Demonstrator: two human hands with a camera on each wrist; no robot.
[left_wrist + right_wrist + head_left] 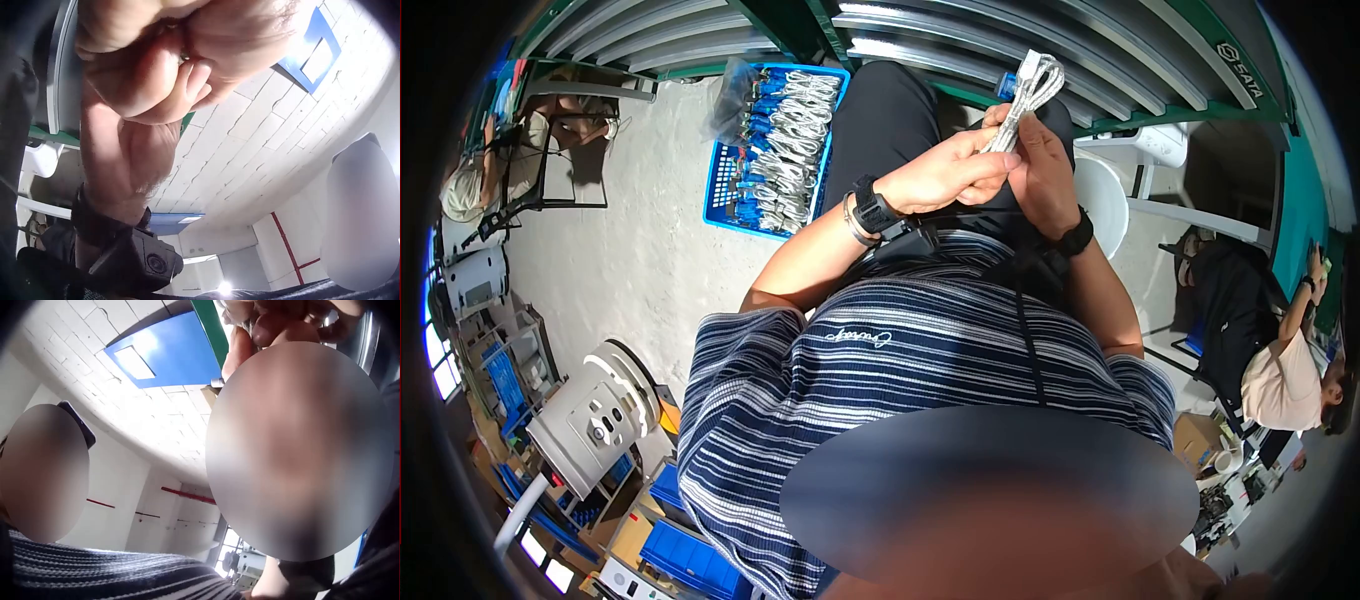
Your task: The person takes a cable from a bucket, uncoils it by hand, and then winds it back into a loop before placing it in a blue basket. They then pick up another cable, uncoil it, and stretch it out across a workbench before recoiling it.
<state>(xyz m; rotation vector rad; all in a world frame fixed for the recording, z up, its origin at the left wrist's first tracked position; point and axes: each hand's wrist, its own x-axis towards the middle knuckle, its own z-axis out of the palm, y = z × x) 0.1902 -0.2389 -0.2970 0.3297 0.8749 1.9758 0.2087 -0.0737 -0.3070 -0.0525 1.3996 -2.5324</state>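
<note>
Both hands meet over the lap around a coiled silver-white cable (1040, 92), its loops standing up above the fingers. A white connector (1029, 66) shows at the top of the coil, and a blue connector (1006, 85) beside it. My left hand (955, 172) grips the lower end of the bundle with curled fingers. From the other side my right hand (1045, 175) holds the same bundle, thumb against it. In the left wrist view the curled left fingers (150, 81) hide most of the cable. A blurred patch covers much of the right wrist view.
A blue basket (708, 205) on the floor to the left holds several bundled cables with blue connectors, a clear plastic bag (733, 100) at its corner. Metal shutter-like panels (1040, 25) stand ahead. A white round stool (1108, 205) is at the right; another person (1280, 385) sits farther right.
</note>
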